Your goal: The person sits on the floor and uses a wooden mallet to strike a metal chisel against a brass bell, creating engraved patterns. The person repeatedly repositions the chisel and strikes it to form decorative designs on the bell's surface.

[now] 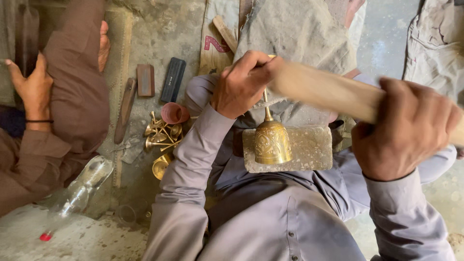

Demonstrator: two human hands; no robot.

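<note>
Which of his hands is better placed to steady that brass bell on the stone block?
Left, probably. The left hand already pinches the bell's thin stem right above the block. The right hand is off to the side, wrapped round the wooden stick.

My floor (159,34) is rough grey concrete. On it lie a dark sharpening block (172,79), a brown block (145,80), a pink cup (174,113), a heap of brass goblets (162,136) and 1 clear plastic bottle (79,193).
</note>
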